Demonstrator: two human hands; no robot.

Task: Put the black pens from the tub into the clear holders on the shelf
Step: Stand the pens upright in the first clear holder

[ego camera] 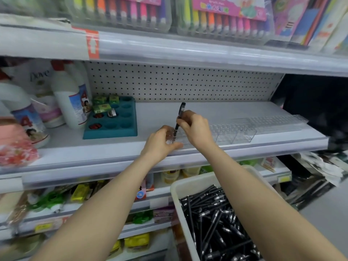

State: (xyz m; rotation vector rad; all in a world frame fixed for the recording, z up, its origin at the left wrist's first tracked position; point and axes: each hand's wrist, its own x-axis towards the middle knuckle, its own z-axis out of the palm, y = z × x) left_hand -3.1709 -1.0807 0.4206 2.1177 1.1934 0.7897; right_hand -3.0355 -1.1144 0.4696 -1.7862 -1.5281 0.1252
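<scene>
Black pen (179, 117) is standing near-upright, tip down, going into the left end of the clear holder (231, 133) by the front edge of the shelf (207, 110); right hand (195, 129) is pinching it mid-barrel, probably to line the tip up with a slot. Left hand (162, 142) is gripping the holder's left end, likely bracing the light plastic against sliding. Tub (188, 182) of pens is sitting below the shelf's front edge, under the right arm for short reaches.

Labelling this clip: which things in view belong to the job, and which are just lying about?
Job: black capped pen, pinched by right hand; clear plastic holders, left hand gripping one end; white plastic tub of black pens.
Lying about: teal moulded tray; white plastic bottles; packs of coloured markers.
</scene>
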